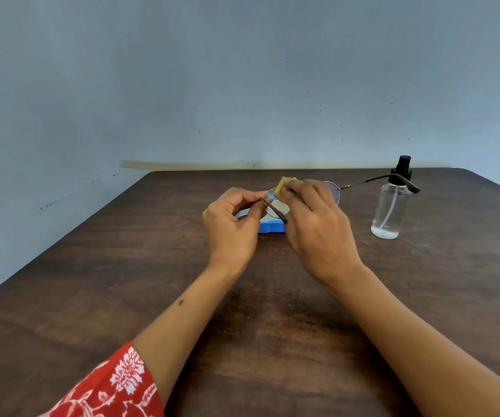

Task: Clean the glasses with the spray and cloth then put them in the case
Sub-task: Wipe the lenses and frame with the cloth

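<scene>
Pinching glasses (334,192) temple, left hand (232,225); right hand (318,227) presses cloth (283,188) on lens.

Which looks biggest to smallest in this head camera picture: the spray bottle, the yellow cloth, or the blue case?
1. Spray bottle, clearly the largest.
2. Blue case, though the hands cover much of it, so its full size is unsure.
3. Yellow cloth, only a small bunched bit showing above the right hand.

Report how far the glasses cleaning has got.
Spraying may be done, though that cannot be confirmed: the spray bottle stands alone at the right. In hand: the left hand holds the glasses by one arm while the right hand rubs a lens with the yellow cloth. Left: putting them in the blue case beneath.
</scene>
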### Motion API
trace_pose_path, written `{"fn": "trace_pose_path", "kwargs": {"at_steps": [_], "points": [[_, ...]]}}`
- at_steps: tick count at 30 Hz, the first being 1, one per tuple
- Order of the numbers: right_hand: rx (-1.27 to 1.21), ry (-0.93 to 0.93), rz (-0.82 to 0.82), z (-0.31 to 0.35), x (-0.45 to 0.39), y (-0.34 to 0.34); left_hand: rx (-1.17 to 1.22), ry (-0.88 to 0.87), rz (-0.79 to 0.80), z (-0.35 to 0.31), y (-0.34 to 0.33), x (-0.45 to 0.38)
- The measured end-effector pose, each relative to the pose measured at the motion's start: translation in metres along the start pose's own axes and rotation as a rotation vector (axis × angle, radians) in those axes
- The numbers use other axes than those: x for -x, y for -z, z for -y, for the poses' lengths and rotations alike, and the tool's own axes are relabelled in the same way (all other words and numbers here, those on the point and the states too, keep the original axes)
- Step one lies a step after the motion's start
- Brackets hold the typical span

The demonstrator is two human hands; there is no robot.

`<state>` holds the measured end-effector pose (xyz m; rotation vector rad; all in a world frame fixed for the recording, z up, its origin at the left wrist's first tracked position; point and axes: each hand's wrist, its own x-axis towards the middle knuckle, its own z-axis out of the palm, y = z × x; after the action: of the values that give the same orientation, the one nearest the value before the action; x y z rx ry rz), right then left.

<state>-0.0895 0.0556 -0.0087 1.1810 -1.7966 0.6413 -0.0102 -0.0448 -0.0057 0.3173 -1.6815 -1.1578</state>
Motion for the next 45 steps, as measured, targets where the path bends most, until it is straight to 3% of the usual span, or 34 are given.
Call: {"fn": "trace_pose_path", "kwargs": {"at_steps": [7, 13, 19, 26, 34, 41, 45], "points": [[-0.135, 0.105, 0.031, 0.011, 0.002, 0.007, -0.007, -0.001, -0.033, 0.001, 0.002, -0.002], [-0.029, -0.026, 0.019, 0.0, -0.001, 0.005, -0.004, 0.005, -0.009, 0.0, -0.001, 0.0], [-0.13, 0.134, 0.085, 0.01, 0.006, 0.007, -0.007, 0.011, -0.028, 0.002, 0.002, -0.001], [0.031, -0.023, 0.008, -0.001, 0.002, -0.001, -0.027, -0.002, 0.02, 0.0, -0.001, 0.0], [-0.188, 0.071, 0.014, 0.008, 0.005, 0.006, 0.026, 0.031, -0.011, 0.003, 0.0, -0.002], [0.0, -0.001, -0.01, 0.003, 0.001, 0.0, 0.014, 0.009, 0.009, 0.001, -0.002, -0.001], [-0.071, 0.044, 0.005, 0.01, 0.003, 0.002, 0.039, 0.04, -0.018, 0.002, -0.001, -0.001]]}}
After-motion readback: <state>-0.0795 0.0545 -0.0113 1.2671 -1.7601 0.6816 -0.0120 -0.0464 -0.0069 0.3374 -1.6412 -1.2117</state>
